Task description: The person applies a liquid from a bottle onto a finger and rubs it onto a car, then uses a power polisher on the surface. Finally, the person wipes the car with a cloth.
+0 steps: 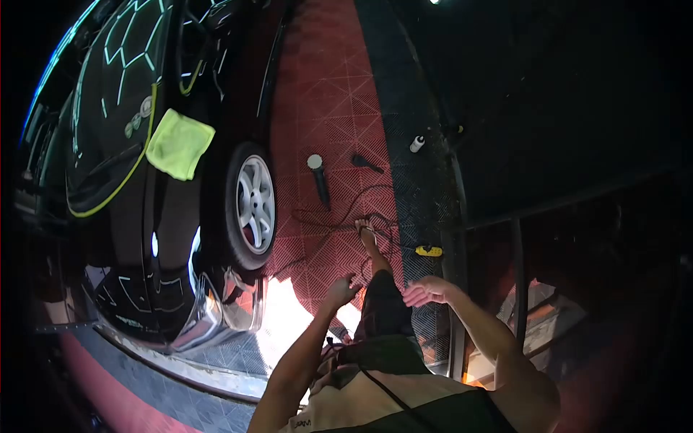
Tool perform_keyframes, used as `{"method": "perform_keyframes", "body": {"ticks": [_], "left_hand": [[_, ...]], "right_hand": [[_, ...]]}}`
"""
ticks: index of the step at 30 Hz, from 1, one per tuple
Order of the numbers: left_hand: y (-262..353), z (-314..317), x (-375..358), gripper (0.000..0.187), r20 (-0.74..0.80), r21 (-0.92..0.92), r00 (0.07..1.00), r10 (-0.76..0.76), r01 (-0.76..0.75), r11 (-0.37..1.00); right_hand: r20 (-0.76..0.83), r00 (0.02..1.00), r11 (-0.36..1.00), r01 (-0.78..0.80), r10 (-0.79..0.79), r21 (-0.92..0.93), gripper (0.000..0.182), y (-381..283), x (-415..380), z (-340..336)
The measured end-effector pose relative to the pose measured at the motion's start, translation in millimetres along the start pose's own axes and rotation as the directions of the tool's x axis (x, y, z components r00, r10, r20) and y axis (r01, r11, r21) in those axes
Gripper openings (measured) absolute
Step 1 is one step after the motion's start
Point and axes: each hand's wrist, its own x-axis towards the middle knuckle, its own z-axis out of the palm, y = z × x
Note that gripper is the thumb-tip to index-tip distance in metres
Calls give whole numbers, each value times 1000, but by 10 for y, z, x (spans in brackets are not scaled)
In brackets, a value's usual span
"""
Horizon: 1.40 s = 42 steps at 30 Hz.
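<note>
My left hand (pixel 342 291) hangs in front of my body over the red floor, fingers loosely bent and apart, with nothing seen in it. On the other side, my right hand (pixel 427 291) is held out beside my leg, its fingers stretched and holding nothing. Neither hand touches anything. Ahead on the floor lie a black polisher-like tool with a round white pad (pixel 315 162) and a smaller dark brush-like object (pixel 367 164). A black cord (pixel 339 225) loops around my foot. A yellow-and-black item (pixel 429 251) lies near my right hand, too small to name.
A glossy black car (pixel 180 216) with a silver-spoked wheel (pixel 255 202) fills the left side. A yellow-green cloth (pixel 180 143) and yellow masking tape (pixel 130 184) are on its body. A white bottle (pixel 416 144) stands near the dark wall (pixel 548 108) at right.
</note>
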Motion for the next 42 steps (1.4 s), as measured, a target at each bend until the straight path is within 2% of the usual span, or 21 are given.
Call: {"method": "perform_keyframes", "body": {"ticks": [1, 2, 3, 5, 6, 8, 13, 15, 16, 17, 19, 22, 24, 25, 28, 29, 33, 37, 40, 41, 42], "left_hand": [[-281, 238, 425, 72, -95, 31, 982, 162, -159, 987], [-230, 336, 732, 71, -16, -40, 1000, -9, 8, 999], [-22, 354, 952, 76, -74, 3, 993, 87, -87, 996], [220, 442, 1408, 83, -12, 50, 999, 42, -41, 998], [330, 380, 1825, 84, 8, 63, 1000, 30, -30, 998], [396, 478, 2141, 72, 63, 222, 997, -38, 23, 975], [481, 390, 2555, 56, 60, 397, 992, -111, 78, 914], [455, 277, 2616, 48, -3, 225, 990, -140, 137, 965], [505, 168, 2678, 46, 0, 208, 995, -96, 94, 974], [478, 174, 2709, 45, 20, 236, 987, -158, 149, 960], [552, 72, 2782, 45, -17, 206, 990, -143, 143, 968], [482, 36, 2858, 42, -27, 125, 987, -156, 158, 980], [544, -12, 2908, 43, -10, 135, 986, -165, 165, 977], [558, -17, 2929, 44, -9, 143, 987, -162, 162, 976], [553, -3, 2978, 41, -30, 141, 987, -160, 162, 977], [556, -10, 2986, 40, -37, 136, 988, -151, 155, 979], [463, 98, 2921, 42, -81, 124, 988, -128, 138, 983], [467, 116, 2801, 45, -136, 80, 969, -208, 220, 972], [579, 120, 2739, 62, 63, -55, 934, -351, 354, 934], [541, 150, 2718, 68, 138, -98, 912, -385, 400, 911], [411, 321, 2627, 77, -16, -296, 934, -358, 337, 894]], "right_hand": [[-90, 986, 983, 149, -140, 104, 45, -487, 191, -311], [-291, 928, 967, 251, -233, 27, 41, -939, 434, -601], [-387, 884, 964, 261, -263, -57, 38, -1327, 726, -1037], [-581, 772, 965, 238, -257, -111, 31, -1719, 1617, -1931], [-728, 648, 965, 44, -225, -259, 30, -2402, 2070, -2319], [-760, 597, 867, -206, -257, -455, 72, -2842, 2514, -3010], [-908, 288, 903, -216, -305, -371, 102, -3367, 3531, -4281], [-924, 220, 910, -209, -313, -358, 109, -3479, 3780, -4658], [-917, 62, 898, -186, -395, -399, 113, -3381, 4052, -4987], [-838, 263, 873, 43, -478, -485, 111, -3620, 3842, -4884], [-917, 120, 925, 83, -379, -372, 110, -3346, 4402, -5667], [-939, 124, 920, 276, -322, -279, 111, -3565, 4674, -5730], [-910, 212, 882, 400, -355, -251, 90, -3464, 4765, -5812], [-908, 159, 846, 453, -389, -283, 87, -3435, 4830, -5795], [-902, -23, 870, 253, -431, -423, 95, -3264, 5112, -6254], [-878, -111, 879, 50, -467, -474, 100, -3305, 5050, -6157], [-920, -127, 923, -157, -371, -350, 99, -3466, 4883, -5704], [-882, -123, 888, 3, -455, -459, 84, -2835, 4570, -4544], [-847, 123, 856, 73, -517, -512, 71, -2448, 3945, -3253], [-794, 198, 815, 233, -575, -531, 72, -2351, 3719, -2802], [-688, 228, 721, 308, -689, -621, 70, -2139, 3600, -2460]]}}
